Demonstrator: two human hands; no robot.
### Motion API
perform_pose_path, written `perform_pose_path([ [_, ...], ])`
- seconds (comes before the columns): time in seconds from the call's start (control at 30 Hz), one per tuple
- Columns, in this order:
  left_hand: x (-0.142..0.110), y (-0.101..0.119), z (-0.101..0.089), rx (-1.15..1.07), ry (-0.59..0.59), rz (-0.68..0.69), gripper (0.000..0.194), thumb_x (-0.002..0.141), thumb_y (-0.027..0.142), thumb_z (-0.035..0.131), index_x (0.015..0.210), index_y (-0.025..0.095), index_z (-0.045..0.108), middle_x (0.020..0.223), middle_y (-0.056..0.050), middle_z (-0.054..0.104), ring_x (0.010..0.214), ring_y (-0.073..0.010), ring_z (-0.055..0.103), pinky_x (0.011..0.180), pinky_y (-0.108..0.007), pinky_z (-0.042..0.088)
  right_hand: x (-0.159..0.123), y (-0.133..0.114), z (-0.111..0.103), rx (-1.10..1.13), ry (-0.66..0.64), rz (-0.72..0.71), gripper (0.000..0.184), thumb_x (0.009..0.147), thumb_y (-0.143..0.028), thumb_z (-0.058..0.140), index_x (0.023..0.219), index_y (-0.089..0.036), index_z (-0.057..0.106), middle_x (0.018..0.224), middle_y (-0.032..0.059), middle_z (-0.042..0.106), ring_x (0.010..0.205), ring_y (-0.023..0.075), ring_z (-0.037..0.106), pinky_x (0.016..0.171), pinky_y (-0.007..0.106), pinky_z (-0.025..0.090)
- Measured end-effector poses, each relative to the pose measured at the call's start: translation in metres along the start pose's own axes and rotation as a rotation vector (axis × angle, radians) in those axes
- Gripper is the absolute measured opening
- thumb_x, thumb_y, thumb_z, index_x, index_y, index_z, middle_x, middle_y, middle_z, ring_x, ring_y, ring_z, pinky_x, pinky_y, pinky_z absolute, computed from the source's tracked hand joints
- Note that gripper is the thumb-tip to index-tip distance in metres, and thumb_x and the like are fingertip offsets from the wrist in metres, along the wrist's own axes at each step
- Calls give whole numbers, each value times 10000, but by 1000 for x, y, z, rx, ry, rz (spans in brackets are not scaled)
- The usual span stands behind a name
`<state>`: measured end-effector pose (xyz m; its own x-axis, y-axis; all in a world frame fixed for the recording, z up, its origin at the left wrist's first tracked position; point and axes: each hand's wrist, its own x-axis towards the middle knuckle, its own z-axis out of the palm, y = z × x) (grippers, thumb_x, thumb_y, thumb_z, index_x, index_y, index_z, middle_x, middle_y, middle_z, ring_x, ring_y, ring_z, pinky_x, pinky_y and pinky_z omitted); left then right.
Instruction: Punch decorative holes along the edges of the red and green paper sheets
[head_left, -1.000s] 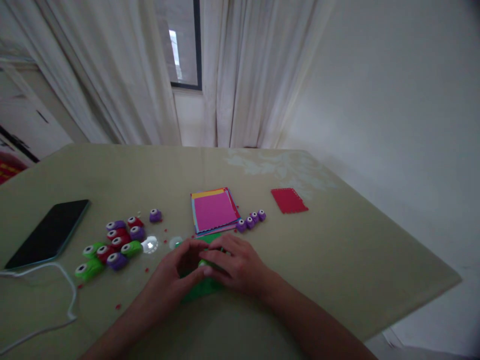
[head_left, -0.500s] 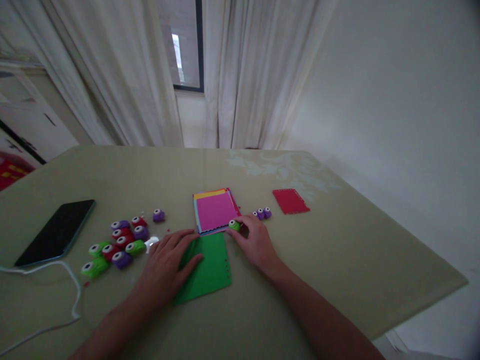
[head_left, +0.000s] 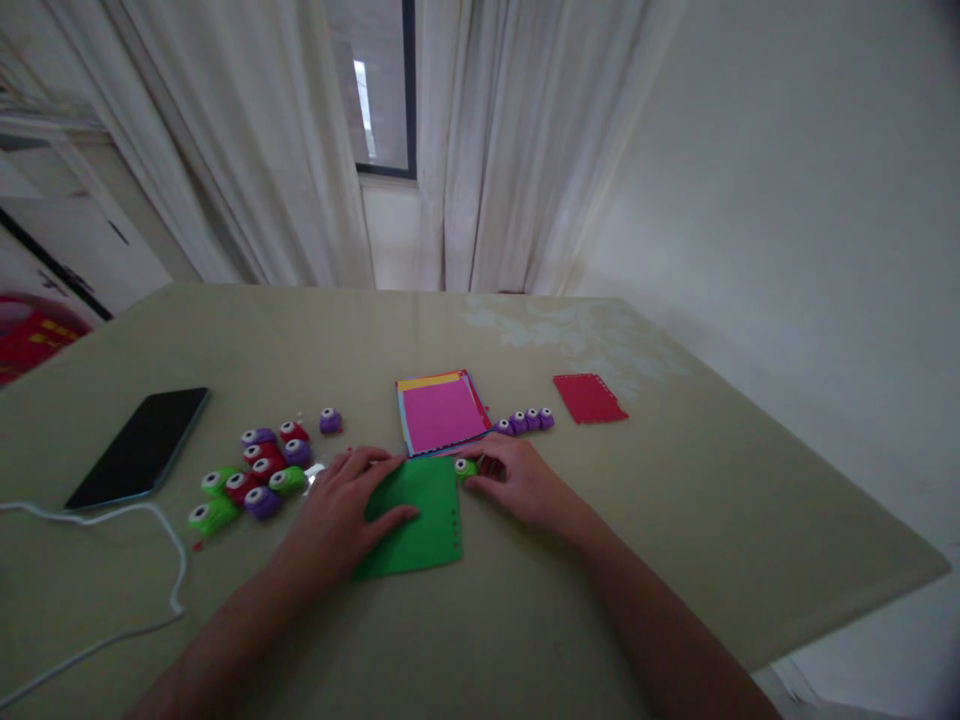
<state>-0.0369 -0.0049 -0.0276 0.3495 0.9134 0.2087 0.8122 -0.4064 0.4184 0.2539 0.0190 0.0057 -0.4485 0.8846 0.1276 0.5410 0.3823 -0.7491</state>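
Observation:
A green sheet (head_left: 420, 520) with small holes along its right edge lies in front of me. My left hand (head_left: 341, 510) rests on its left part, fingers spread and thumb stretched across it. At the sheet's upper right corner my right hand (head_left: 521, 480) pinches a small green one-eyed paper punch (head_left: 465, 468). The punch meets the sheet's edge; whether paper is inside its slot I cannot tell. Just beyond that hand stands a row of several purple one-eyed punches (head_left: 532, 418). A stack of coloured sheets, pink on top (head_left: 442, 415), lies behind the green one.
Left of my left hand is a cluster of red, green and purple punches (head_left: 266, 468), with a single purple one (head_left: 330, 420) apart. Further left lie a black-screened tablet (head_left: 142, 445) and a white cable (head_left: 176, 560). A red sheet with notched edges (head_left: 590, 398) lies right.
My right hand has brought the green punch slightly nearer, to the green sheet's right edge. The view has shifted a little. My left hand stays on the sheet.

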Motion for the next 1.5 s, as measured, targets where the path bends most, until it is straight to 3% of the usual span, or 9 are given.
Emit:
perform_pose_path([
  [0.1,2,0,-1,-31,-1,-34,481,949,530,707,1341,253,729,1225,-89,698,1158,-331,635,1032,-505,507,1,4,-2,-16,-23,-30,312,911,-211,788,1222,-215,799,1053,64,773,849,182,692,777,293,538],
  [0.33,4,7,-4,-115,-2,-55,195,942,421,719,1007,239,741,1059,-62,718,1051,-317,648,993,-495,495,3,11,-1,62,-18,19,286,904,-208,784,1189,-189,804,1012,62,742,821,171,683,765,290,557],
  [0.47,3,10,1,-98,29,-55,238,958,418,711,1116,240,709,1072,-61,723,1054,-312,652,992,-490,497,3,11,1,75,-2,17,289,885,-181,779,1174,-172,799,993,58,730,802,165,672,751,288,552],
  [0.63,-1,13,-1,-25,109,-15,363,1000,462,665,1311,277,699,1358,-85,674,1247,-340,596,1087,-538,467,3,11,3,25,13,1,296,865,-152,777,1160,-168,791,969,45,703,788,162,654,744,288,539],
  [0.8,-5,10,-8,-33,-89,207,477,987,562,681,1414,349,686,1557,-70,616,1378,-337,578,1173,-562,418,3,13,2,49,2,-1,303,855,-170,821,1157,-171,793,971,44,706,790,160,653,736,280,533],
  [0.9,-7,7,-6,-9,-186,241,610,949,624,703,1500,372,626,1663,-71,522,1461,-372,527,1199,-598,391,3,12,0,76,-9,-17,312,894,-223,815,1204,-192,794,1029,65,738,804,163,661,746,286,535],
  [1.07,-8,7,-2,23,-239,186,621,964,650,660,1531,409,586,1690,-46,489,1490,-386,511,1204,-664,377,4,10,-1,125,-24,-27,261,926,-241,797,1184,-204,805,1096,71,777,835,169,690,775,298,547],
  [1.23,-7,10,-1,25,-224,193,605,983,634,641,1536,396,586,1695,-41,481,1503,-371,502,1210,-644,396,4,13,2,149,-11,-31,225,920,-242,811,1141,-198,806,1138,69,792,846,167,701,787,295,551],
  [1.5,-7,7,2,-13,-166,193,628,968,641,663,1529,367,593,1682,-69,497,1481,-377,512,1205,-616,401,4,10,-2,93,-8,-17,261,930,-252,799,1185,-193,814,1012,67,762,811,170,668,742,290,520],
])
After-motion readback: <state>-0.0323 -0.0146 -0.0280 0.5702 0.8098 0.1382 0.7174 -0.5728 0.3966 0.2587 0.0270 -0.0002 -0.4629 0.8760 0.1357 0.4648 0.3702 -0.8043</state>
